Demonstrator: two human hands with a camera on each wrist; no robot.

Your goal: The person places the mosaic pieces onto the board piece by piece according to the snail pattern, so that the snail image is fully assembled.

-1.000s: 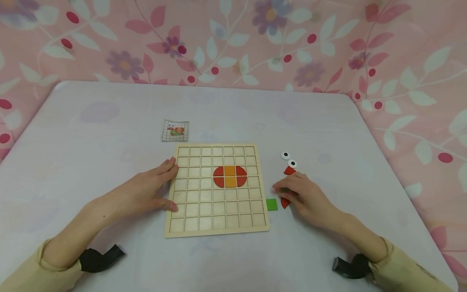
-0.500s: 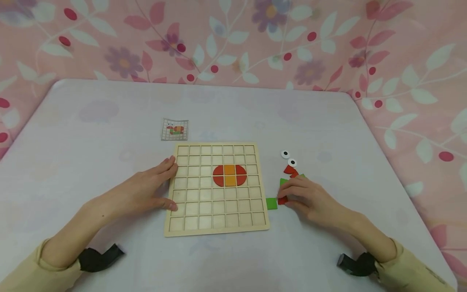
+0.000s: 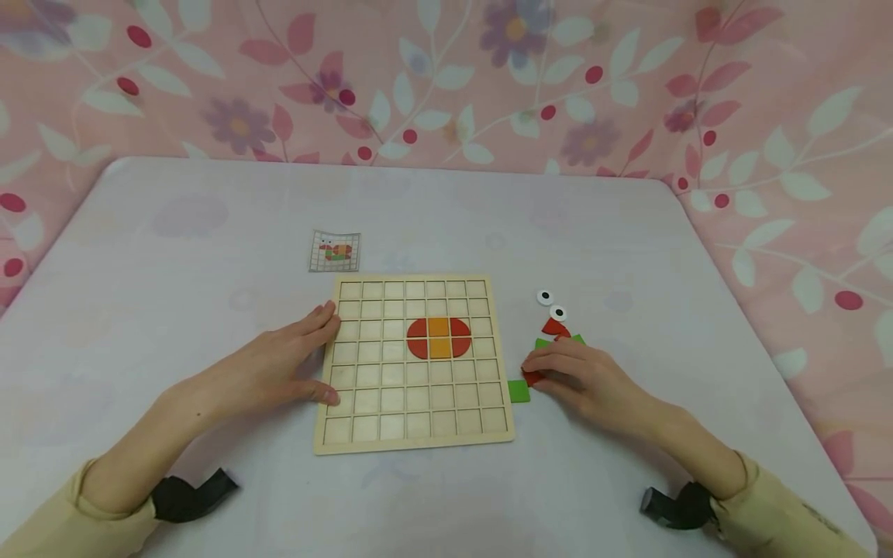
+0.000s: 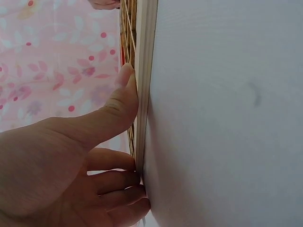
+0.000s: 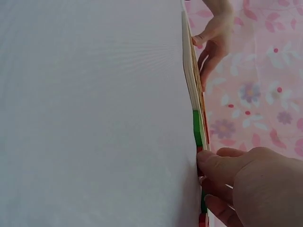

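A wooden grid board (image 3: 418, 446) lies on the table, with red curved tiles (image 3: 418, 339) and orange square tiles (image 3: 439, 339) forming a rounded shape in its cells. My left hand (image 3: 268, 368) rests at the board's left edge, thumb on the rim and fingers spread along the side. To the right of the board, my right hand (image 3: 600, 384) pinches a red tile (image 3: 532, 378) between thumb and fingers, low over the table. A green square tile (image 3: 518, 391) lies between that tile and the board. The right fingers partly hide other green tiles (image 3: 543, 343).
Two round eye pieces (image 3: 545, 297) and more red tiles (image 3: 556, 327) lie beyond the right hand. A small picture card (image 3: 335, 251) with a coloured grid design sits behind the board. A floral curtain (image 3: 446, 85) hangs past the table's far edge.
My right hand has drawn back slightly from the pile and taken hold of a red tile, which has shifted left towards the green square. The left hand and board stay put.
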